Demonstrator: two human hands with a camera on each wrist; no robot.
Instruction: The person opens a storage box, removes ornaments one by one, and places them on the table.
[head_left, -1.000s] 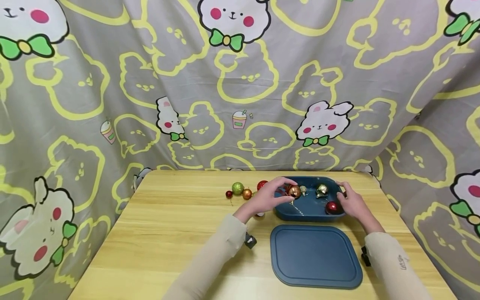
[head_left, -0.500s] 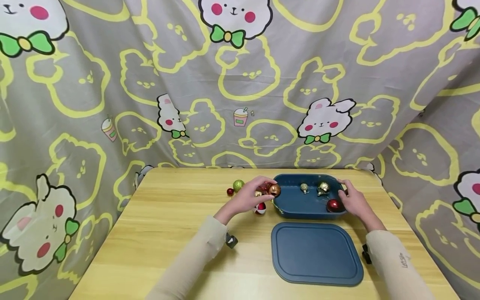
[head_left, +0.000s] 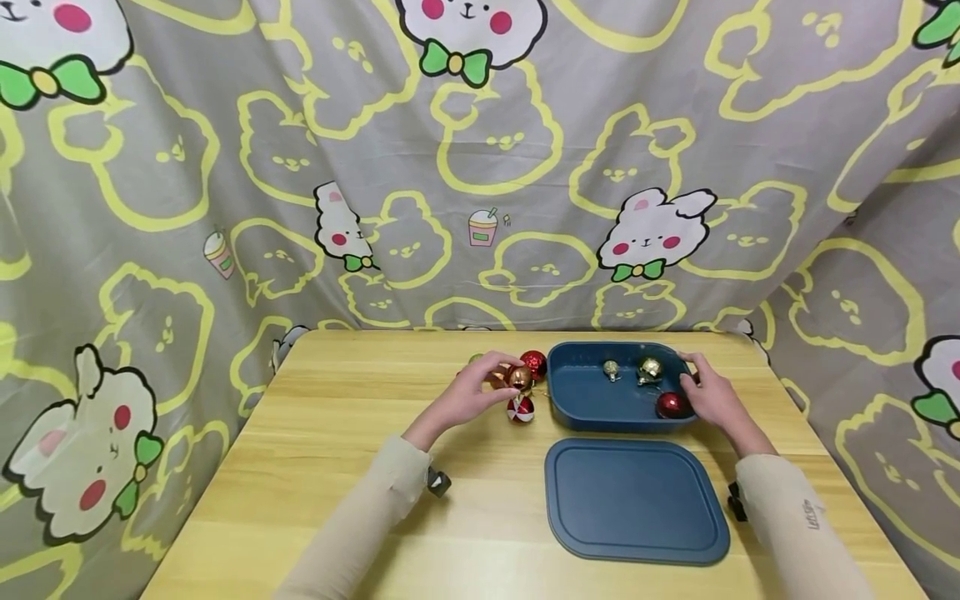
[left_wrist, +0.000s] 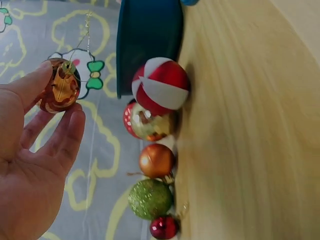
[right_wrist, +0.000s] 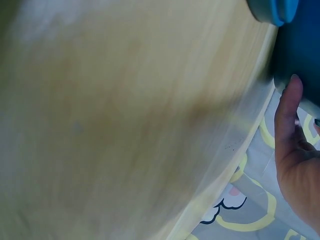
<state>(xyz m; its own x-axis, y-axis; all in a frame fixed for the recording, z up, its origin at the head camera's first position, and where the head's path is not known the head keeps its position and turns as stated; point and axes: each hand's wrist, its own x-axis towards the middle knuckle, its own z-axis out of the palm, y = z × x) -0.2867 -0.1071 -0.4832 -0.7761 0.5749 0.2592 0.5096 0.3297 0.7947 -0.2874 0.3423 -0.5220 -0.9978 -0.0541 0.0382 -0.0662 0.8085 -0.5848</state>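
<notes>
My left hand (head_left: 467, 393) pinches a shiny copper Christmas ball (left_wrist: 59, 92) between thumb and fingers, above the table. A thin gold hanging loop trails from the ball's cap. Just left of the blue box (head_left: 588, 404), this hand is over a cluster of ornaments. My right hand (head_left: 714, 402) grips the box's right end, the thumb at its rim. Inside the box lie a dark red ball (head_left: 671, 406), a gold ball (head_left: 650, 368) and a smaller gold ornament (head_left: 611, 367). Beside the box sit a red-and-white ball (left_wrist: 162, 85) and a red glittery ball (head_left: 533, 363).
A row on the table includes a gold ball (left_wrist: 154, 126), an orange ball (left_wrist: 157, 160), a green glitter ball (left_wrist: 149, 199) and a small red ball (left_wrist: 164, 227). The flat blue lid (head_left: 637, 500) lies in front of the box. A patterned curtain (head_left: 420, 167) hangs behind the table.
My left hand has carried the copper ball leftward from inside the box, past its left rim, to above the ornament cluster. My right hand stays on the box's right end.
</notes>
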